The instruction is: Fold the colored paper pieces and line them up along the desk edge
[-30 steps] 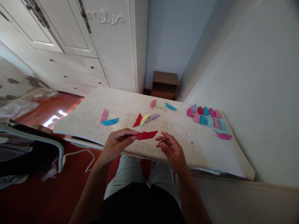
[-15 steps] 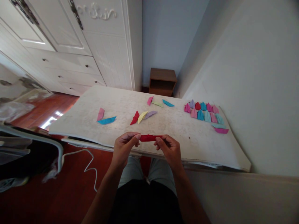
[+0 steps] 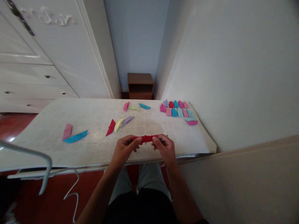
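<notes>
Behind thumbs (image 3: 135, 143), partly hidden red paper (image 3: 147, 138)

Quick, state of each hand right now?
Left hand: closed, holding the red paper's left end.
Right hand: closed, holding the red paper's right end.

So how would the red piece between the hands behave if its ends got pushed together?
The red piece would probably buckle, since it looks like thin folded paper. It seems to have some stiffness, spanning from left hand to right hand without visible sag. It's likely light, looking slim and papery.
</notes>
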The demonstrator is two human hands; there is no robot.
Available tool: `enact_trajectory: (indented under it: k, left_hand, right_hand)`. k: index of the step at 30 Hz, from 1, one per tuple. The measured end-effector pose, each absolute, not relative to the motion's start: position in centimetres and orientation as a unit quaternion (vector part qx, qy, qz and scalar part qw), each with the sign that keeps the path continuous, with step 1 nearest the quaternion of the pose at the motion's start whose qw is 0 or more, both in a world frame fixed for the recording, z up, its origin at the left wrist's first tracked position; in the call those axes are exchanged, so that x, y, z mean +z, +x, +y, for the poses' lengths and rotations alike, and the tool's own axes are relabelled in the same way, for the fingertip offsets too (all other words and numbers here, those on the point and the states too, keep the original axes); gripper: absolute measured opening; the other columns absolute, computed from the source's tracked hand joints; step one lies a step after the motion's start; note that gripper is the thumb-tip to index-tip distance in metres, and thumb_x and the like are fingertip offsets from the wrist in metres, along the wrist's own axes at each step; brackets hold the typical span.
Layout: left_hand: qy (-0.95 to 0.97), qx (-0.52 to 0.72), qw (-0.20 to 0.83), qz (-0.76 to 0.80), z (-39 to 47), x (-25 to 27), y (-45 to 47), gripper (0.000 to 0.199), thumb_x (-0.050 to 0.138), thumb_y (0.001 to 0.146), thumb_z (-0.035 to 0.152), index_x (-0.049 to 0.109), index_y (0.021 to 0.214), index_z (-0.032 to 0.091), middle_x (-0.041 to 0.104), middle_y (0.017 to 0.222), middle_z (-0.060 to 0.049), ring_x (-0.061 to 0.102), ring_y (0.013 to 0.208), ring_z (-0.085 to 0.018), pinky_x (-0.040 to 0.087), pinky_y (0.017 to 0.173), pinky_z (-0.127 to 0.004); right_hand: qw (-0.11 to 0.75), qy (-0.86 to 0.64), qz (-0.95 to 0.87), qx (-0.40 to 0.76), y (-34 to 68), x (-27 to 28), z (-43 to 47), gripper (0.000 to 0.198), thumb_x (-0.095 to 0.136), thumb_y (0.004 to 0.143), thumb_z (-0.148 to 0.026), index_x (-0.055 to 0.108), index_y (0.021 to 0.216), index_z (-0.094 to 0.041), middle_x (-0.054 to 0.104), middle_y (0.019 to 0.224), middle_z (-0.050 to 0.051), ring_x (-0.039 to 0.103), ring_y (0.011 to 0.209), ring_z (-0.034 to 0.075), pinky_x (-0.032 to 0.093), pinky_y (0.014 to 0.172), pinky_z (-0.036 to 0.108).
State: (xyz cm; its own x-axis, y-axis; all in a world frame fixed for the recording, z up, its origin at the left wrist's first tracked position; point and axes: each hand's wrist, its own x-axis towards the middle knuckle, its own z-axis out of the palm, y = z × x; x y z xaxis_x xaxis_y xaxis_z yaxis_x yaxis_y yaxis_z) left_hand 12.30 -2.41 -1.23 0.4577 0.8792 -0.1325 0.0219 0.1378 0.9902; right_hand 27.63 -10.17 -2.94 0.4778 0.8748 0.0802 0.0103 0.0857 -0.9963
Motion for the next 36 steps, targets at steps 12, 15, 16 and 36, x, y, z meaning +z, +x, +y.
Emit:
enact_trajectory:
  k: [12,15,16,36]
  left_hand:
    - [0.627,0.263,0.643,0.353,1.5,-3.8,28.2,0.017,0.070,0.073,0.026,0.061,0.078,0.012,0.066,0.064,-0.002,0.065,0.056,-0.013,0.054,0.054,-0.023]
    - [0.686,0.198,0.593,0.373,2.3,-4.6,31.7,0.007,0.064,0.077,0.018,0.062,0.079,0.012,0.068,0.064,-0.003,0.067,0.056,-0.012,0.054,0.055,-0.022]
    - [0.700,0.188,0.577,0.378,2.5,-4.8,32.6,0.005,0.062,0.078,0.017,0.062,0.079,0.011,0.067,0.063,-0.003,0.066,0.055,-0.012,0.053,0.055,-0.021]
    - [0.975,0.148,0.038,0.159,1.2,-5.9,34.3,0.026,0.048,0.092,0.022,0.067,0.105,0.011,0.060,0.124,-0.017,0.054,0.115,-0.027,0.045,0.094,-0.041]
  right_hand:
    - [0.569,-0.711,-0.381,0.161,36.5,-7.5,-15.2,0.028,0.055,0.091,-0.042,0.066,0.095,-0.016,0.066,0.073,0.002,0.059,0.064,0.015,0.048,0.061,0.026]
    - [0.517,-0.710,-0.467,0.104,36.4,-7.9,-15.3,0.024,0.052,0.092,-0.034,0.068,0.095,-0.018,0.070,0.083,0.005,0.064,0.075,0.018,0.050,0.070,0.029]
    - [0.501,-0.707,-0.492,0.080,36.3,-8.0,-15.3,0.022,0.051,0.092,-0.031,0.069,0.095,-0.018,0.071,0.086,0.006,0.065,0.079,0.018,0.050,0.074,0.030]
    - [0.443,-0.703,-0.556,-0.010,35.7,-7.8,-15.0,0.023,0.046,0.094,-0.023,0.069,0.092,-0.020,0.069,0.081,0.007,0.062,0.078,0.020,0.048,0.075,0.032]
